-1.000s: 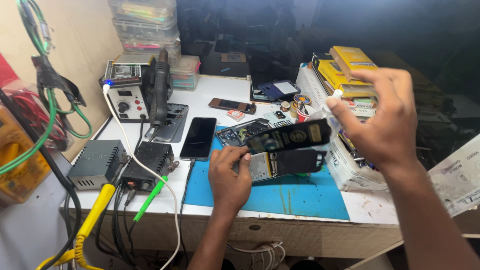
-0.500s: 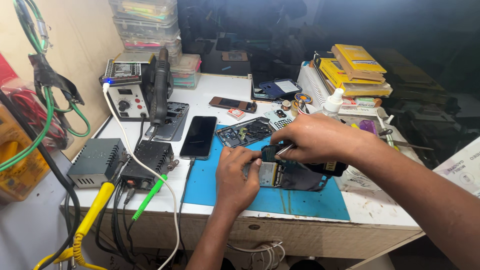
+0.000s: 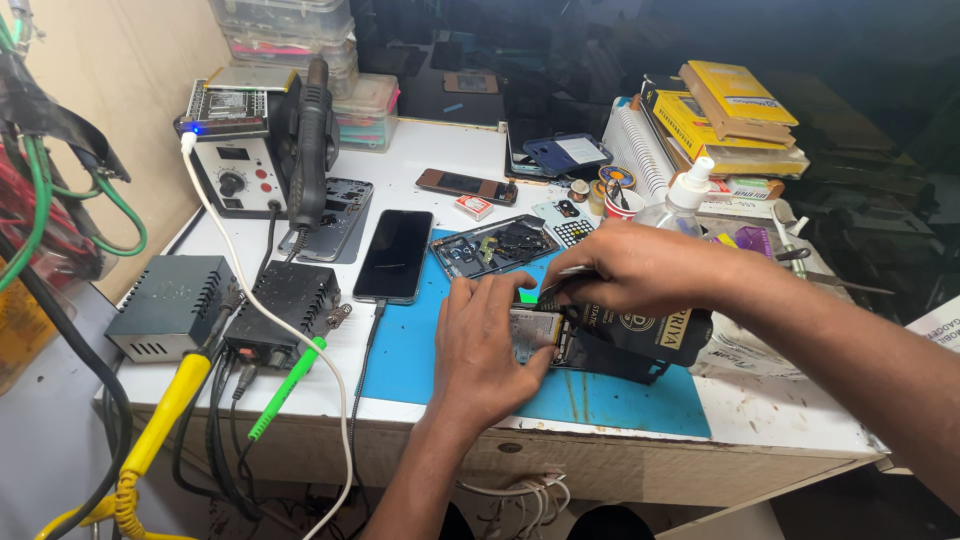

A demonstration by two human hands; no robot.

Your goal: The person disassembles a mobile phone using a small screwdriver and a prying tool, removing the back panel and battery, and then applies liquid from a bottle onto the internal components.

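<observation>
My left hand (image 3: pixel 485 345) presses flat on the opened phone (image 3: pixel 560 340), pinning it to the blue mat (image 3: pixel 620 395), while my right hand (image 3: pixel 630 270) pinches a thin tool (image 3: pixel 560 280) over it.

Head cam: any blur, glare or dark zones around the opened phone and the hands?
Head view: evenly lit and sharp on the left hand, the right hand and the opened phone with exposed board; no motion blur. Soft reflection on the black glossy phone lying screen-up. Top right background falls to near black. The white table edge bows slightly, a wide-angle effect.
</observation>
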